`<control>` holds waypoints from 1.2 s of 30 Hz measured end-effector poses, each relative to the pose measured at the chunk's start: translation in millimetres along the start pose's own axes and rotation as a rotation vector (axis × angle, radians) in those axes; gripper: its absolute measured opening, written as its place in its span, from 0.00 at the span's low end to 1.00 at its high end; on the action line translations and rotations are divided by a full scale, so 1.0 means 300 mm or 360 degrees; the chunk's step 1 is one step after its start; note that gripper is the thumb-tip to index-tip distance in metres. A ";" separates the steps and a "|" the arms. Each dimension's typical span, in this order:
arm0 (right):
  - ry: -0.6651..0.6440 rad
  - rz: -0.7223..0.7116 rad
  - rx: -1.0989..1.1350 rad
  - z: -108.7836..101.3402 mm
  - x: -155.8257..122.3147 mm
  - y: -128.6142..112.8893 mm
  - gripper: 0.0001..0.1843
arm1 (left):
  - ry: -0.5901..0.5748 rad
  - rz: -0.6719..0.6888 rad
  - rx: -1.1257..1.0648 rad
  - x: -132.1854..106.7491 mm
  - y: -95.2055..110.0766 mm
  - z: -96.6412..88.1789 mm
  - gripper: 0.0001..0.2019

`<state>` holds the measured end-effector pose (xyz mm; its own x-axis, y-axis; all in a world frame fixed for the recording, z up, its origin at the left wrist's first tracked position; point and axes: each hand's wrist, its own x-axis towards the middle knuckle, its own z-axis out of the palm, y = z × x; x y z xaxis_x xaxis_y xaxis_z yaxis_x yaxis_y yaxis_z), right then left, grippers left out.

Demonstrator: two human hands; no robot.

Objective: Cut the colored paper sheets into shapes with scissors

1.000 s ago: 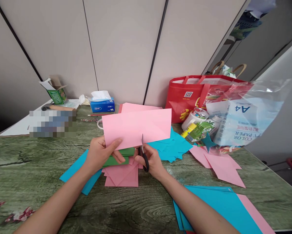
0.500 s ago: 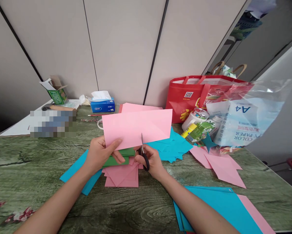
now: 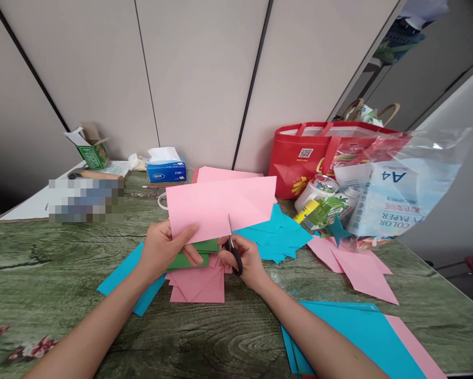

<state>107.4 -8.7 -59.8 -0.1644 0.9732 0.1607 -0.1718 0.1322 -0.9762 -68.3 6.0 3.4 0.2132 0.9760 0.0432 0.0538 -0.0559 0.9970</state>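
Observation:
My left hand [image 3: 163, 251] pinches the lower left corner of a folded pink sheet [image 3: 216, 205], holding it upright above the table. My right hand [image 3: 244, 259] is closed around black-handled scissors [image 3: 232, 247], whose blades point up into the sheet's lower edge near its middle. The part of the sheet right of the cut sags a little. Under my hands lie green paper [image 3: 195, 253], a stack of pink pieces [image 3: 200, 281] and a blue sheet [image 3: 121, 273].
Blue cut pieces [image 3: 279, 234] lie right of the scissors. Pink sheets [image 3: 357, 266] and blue sheets [image 3: 355, 331] lie on the green wood-grain table [image 3: 62, 273]. A red bag [image 3: 315, 155], a plastic A4 paper pack [image 3: 398, 195], a white jar [image 3: 313, 192], a tissue box [image 3: 166, 167] and an open carton [image 3: 90, 147] stand behind.
The scissors' blades have moved a little higher into the pink sheet, and the sheet's right part has dropped slightly. Both hands stay in place.

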 end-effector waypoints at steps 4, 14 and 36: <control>-0.0020 -0.0028 0.0004 0.005 0.001 -0.016 0.17 | -0.0040 0.0012 -0.0013 0.003 -0.005 0.000 0.11; 0.0027 -0.0079 -0.0027 0.012 0.000 -0.047 0.23 | -0.0103 -0.0099 -0.0006 0.003 -0.003 0.004 0.12; -0.0036 -0.0120 0.0064 0.014 -0.003 -0.035 0.17 | -0.0186 -0.0097 -0.0181 0.006 -0.014 0.000 0.11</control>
<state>105.4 -11.8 -49.1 -0.1711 0.9563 0.2370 -0.2232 0.1967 -0.9547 -68.0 7.8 -0.7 0.3254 0.9454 -0.0190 -0.0393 0.0336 0.9987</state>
